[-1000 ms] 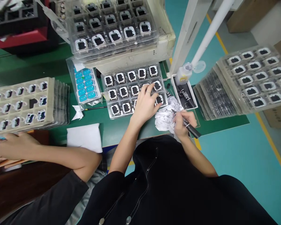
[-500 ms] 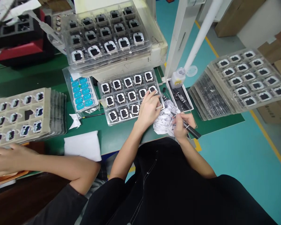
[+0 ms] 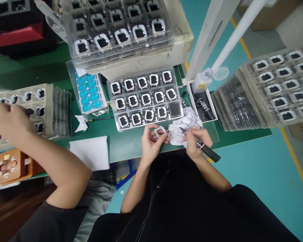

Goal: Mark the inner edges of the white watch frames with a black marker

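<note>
Between its thumb and fingers, my left hand [image 3: 152, 143] grips a small white frame [image 3: 160, 130] with rounded corners. My right hand [image 3: 197, 141] holds a black marker pen [image 3: 209, 153], its dark tip pointing left toward the frame but apart from it. Just in front of my hands lies a clear plastic tray [image 3: 141, 109] with rows of similar white frames; its front right pocket holds none. A crumpled white cloth [image 3: 178, 132] with dark marks lies between my hands, close to the right one.
A white box [image 3: 214, 114] with a bottle [image 3: 202, 80] and dark markers stands right of the cloth. Stacked trays [image 3: 242, 101] rise at far right, another stack [image 3: 62, 114] at left. A co-worker's arm [image 3: 53, 161] reaches in from the left. Blue pads [image 3: 89, 94] lie beyond.
My left hand has drawn back from the tray with a white frame in it. The marker stays in my right hand. The co-worker's hand has moved up over the left trays.
</note>
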{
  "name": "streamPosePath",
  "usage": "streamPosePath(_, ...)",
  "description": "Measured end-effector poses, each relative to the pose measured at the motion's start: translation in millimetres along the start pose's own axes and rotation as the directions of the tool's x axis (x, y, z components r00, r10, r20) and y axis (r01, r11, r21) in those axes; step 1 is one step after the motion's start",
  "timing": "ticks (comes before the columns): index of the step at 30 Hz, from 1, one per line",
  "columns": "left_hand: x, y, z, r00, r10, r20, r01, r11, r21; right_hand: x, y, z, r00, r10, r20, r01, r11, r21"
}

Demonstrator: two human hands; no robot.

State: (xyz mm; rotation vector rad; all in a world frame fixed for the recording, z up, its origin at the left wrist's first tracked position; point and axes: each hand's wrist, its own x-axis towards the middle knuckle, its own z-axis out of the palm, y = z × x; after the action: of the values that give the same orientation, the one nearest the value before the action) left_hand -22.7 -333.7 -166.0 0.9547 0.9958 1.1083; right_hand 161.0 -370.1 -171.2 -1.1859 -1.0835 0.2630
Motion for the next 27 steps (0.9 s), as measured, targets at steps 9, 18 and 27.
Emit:
streamPosePath(9,-4,-6,-9.9,0.996,-0.001,0.092,-0.011,0.991,0.135,5,-17,28,0.925,0.191,0.327,-0.216,0.975,0.042)
streamPosePath(18,-9,-8,-7.6,0.995,0.062,0.075,-0.081,0.955,0.285,2,-21,26,0.939,0.039,0.342,-0.022,0.998,-0.055)
streamPosePath(27,-9,-13,-11.1,0.989,0.127,0.08,-0.146,0.928,0.343,0,-18,28,0.946,-0.005,0.324,0.028,0.997,-0.067)
